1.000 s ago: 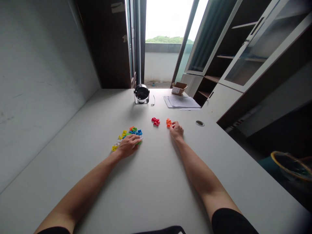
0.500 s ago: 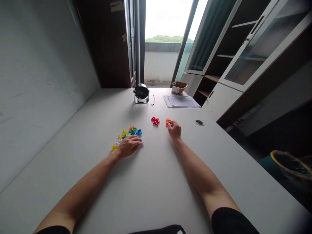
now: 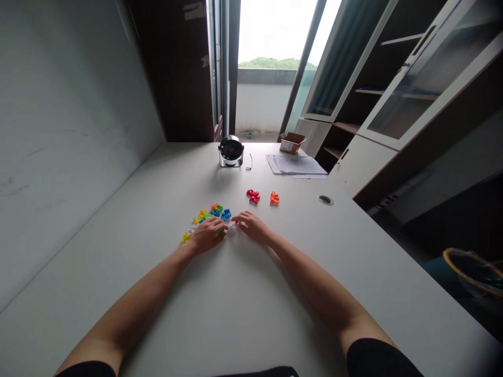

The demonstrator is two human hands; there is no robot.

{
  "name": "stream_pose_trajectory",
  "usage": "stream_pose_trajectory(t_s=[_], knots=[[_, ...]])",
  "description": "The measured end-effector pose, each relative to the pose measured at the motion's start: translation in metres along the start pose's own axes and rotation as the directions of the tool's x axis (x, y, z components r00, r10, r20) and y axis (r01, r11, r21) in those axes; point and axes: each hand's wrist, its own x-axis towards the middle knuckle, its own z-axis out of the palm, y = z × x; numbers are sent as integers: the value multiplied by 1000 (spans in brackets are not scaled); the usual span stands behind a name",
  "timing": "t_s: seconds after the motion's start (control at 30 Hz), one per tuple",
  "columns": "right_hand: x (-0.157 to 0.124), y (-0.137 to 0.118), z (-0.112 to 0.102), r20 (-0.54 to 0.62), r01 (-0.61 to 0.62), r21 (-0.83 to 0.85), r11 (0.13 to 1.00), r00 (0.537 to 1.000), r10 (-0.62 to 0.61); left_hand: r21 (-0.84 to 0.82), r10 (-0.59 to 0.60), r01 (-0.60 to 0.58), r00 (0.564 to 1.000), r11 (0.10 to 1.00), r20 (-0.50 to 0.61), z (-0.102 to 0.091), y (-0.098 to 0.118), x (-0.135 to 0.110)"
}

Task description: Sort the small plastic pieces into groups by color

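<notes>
Pale grey table (image 3: pixel 243 303) runs from you toward a bright window at the far end. Your left hand (image 3: pixel 207 234) lies palm down on the near edge of the mixed coloured pieces (image 3: pixel 212 212), fingers curled over them; whether it grips one cannot be told. Your right hand (image 3: pixel 251 226) is released, its fingers stretched flat to the pile's right edge. Red pieces (image 3: pixel 253 196) and orange pieces (image 3: pixel 274 198) sit apart, farther right. A small fan (image 3: pixel 231 151), papers (image 3: pixel 296 164) and a cardboard box (image 3: pixel 292 142) stand far off.
</notes>
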Motion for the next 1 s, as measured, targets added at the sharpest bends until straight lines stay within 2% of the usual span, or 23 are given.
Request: stream_pose_trajectory(t_s=[0.2, 0.43, 0.7, 1.0], knots=[[0, -5, 1, 61, 33, -80, 996, 998, -28, -15, 9, -9, 1000, 1000, 18, 0, -2, 0], [1, -6, 4, 42, 2, -101, 995, 999, 2, 7, 7, -8, 1000, 1000, 24, -1, -1, 0], [0, -8, 8, 56, 41, -267, 963, 998, -27, 8, 7, -7, 1000, 1000, 21, 1, -2, 0], [0, -7, 3, 6, 23, -193, 981, 1000, -22, 14, -14, 15, 1000, 1000, -24, -1, -1, 2]])
